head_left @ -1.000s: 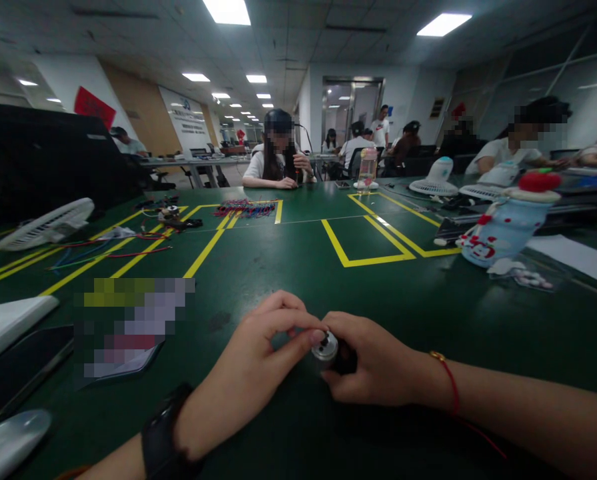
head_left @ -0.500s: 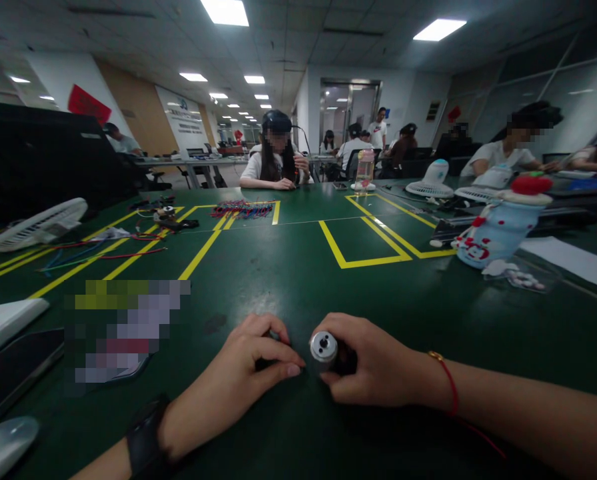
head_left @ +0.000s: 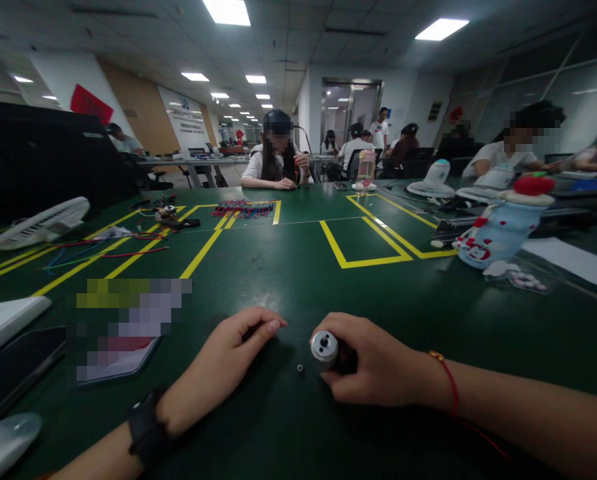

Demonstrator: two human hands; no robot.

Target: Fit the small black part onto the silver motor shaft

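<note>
My right hand (head_left: 363, 360) is wrapped round a short silver cylinder that looks like a small motor (head_left: 324, 347). It stands upright, its round end with a dark centre and small holes facing up. To its left, a tiny metal ring-like piece (head_left: 300, 368) lies on the green table, touched by neither hand. My left hand (head_left: 243, 343) rests on the table beyond and left of that piece. Its fingers are curled, thumb tip close to the index finger, with nothing visible between them.
Blue and red wires (head_left: 243, 209) lie bundled at the table's far side, with loose wires and parts (head_left: 171, 217) to the left. A blue bottle (head_left: 501, 230) stands right. A mouse (head_left: 8, 443) and phone (head_left: 18, 367) lie left. A person (head_left: 276, 157) sits opposite.
My left hand has drawn back to the left and away from me, uncovering the tiny metal piece on the table. My right hand and the motor have stayed put.
</note>
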